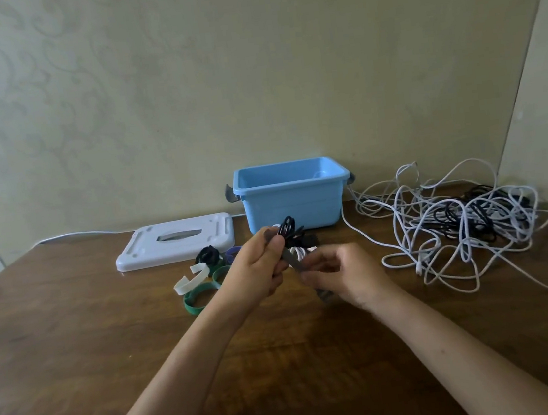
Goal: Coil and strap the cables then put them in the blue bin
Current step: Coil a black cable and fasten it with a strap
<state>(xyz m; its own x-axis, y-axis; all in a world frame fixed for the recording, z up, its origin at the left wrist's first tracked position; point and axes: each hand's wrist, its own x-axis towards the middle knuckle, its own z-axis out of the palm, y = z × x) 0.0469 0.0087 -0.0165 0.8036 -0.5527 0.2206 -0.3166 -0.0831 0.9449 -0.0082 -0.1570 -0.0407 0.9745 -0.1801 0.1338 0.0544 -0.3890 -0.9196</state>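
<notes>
My left hand grips a coiled black cable just in front of the blue bin. A grey strap runs from that coil down into my right hand, which pinches it. Some white cable shows behind the strap between my hands. The open blue bin stands at the back of the wooden table. A tangled heap of white and black cables lies to the right of the bin.
The bin's white lid lies flat to the left of the bin. Loose straps lie left of my hands: white, green, black and purple. A wall rises right behind the table.
</notes>
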